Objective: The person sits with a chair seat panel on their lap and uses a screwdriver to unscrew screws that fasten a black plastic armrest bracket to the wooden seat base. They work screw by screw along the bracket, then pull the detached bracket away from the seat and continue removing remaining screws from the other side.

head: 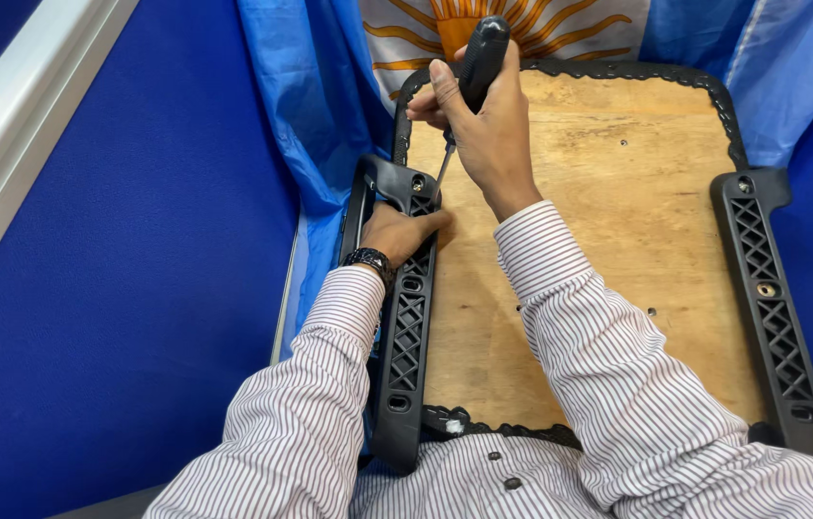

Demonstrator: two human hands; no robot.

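Shirt (483, 481) hides board edge (483, 428), screwdriver tip (440, 178) unclear

A black-handled screwdriver (472, 72) is gripped upright in the right hand (483, 130), its thin metal shaft angled down and its tip set at a screw hole near the top of the left black plastic bracket (404, 317). That bracket, long and lattice-ribbed, is laid along the left edge of a bare plywood seat panel (608, 221) and is pressed down by the left hand (401, 231). The panel is rimmed with scalloped black trim and is lying flat, underside up. A matching right bracket (772, 308) is seated along the opposite edge.
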